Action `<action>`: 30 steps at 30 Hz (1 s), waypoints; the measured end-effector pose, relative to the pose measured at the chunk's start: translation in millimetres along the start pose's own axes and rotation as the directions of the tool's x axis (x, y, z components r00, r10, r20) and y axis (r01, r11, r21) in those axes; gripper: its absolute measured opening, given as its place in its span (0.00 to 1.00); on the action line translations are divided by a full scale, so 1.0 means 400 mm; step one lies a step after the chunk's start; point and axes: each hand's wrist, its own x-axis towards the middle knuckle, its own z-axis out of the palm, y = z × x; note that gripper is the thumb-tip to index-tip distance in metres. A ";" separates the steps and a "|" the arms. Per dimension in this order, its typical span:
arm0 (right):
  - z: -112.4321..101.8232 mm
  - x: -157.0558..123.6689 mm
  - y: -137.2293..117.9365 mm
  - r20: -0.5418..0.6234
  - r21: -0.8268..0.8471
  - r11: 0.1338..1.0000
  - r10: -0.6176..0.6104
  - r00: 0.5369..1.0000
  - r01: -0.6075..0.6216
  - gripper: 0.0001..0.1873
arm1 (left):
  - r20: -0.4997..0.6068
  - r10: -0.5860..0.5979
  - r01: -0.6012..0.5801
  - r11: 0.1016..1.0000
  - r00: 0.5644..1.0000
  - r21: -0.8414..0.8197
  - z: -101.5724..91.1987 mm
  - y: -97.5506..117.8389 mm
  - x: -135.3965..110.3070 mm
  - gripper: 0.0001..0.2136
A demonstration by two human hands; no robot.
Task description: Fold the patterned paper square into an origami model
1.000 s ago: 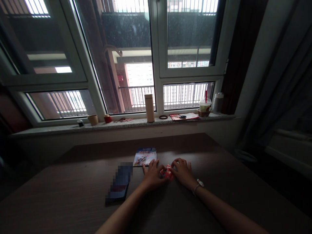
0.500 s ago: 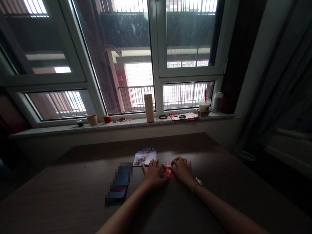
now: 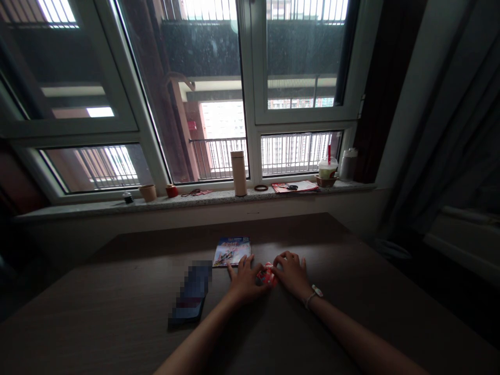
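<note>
A small red-and-white piece [image 3: 267, 275], perhaps printed paper or a packet, lies on the dark wooden table [image 3: 128, 291] between my two hands. My left hand [image 3: 246, 282] curves round its left side, thumb and forefinger closed on it and the other fingers spread toward the booklet. From the right, my right hand [image 3: 294, 275] pinches its upper right edge with thumb and forefinger. Fingers cover parts of the piece, so its exact kind cannot be told. A blue printed booklet [image 3: 232, 251] lies just beyond my left fingertips.
A blurred-out dark phone-like object [image 3: 191, 294] lies left of my left forearm. Along the windowsill [image 3: 195, 199] stand a tall beige flask [image 3: 239, 174], a paper cup [image 3: 148, 193], a red roll [image 3: 171, 191], scissors [image 3: 291, 187] on papers, and a drink cup [image 3: 327, 169] with a straw.
Almost nothing differs. Both hands stay at the red-and-white piece, which looks very slightly shifted between the fingers.
</note>
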 end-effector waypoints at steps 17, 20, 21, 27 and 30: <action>0.008 0.003 0.002 -0.017 -0.001 1.000 0.002 1.000 -0.002 0.14 | -0.045 0.002 0.000 0.999 0.999 0.042 0.008 0.009 -0.004 0.26; 0.010 0.004 0.005 -0.026 0.002 1.000 0.002 1.000 -0.002 0.14 | -0.058 0.004 -0.002 0.999 0.998 0.040 0.014 0.007 -0.003 0.25; 0.010 0.004 0.005 -0.028 0.000 1.000 0.002 1.000 -0.002 0.14 | -0.059 0.005 -0.002 0.999 0.998 0.040 0.016 0.006 -0.003 0.25; 0.002 0.002 -0.002 -0.015 0.001 1.000 0.007 1.000 -0.007 0.14 | -0.094 0.027 -0.024 0.999 0.995 0.036 0.028 0.002 -0.003 0.24; -0.002 0.001 -0.006 0.003 0.000 1.000 0.016 1.000 -0.016 0.14 | -0.116 0.035 -0.033 0.999 0.993 0.022 0.031 0.003 -0.004 0.23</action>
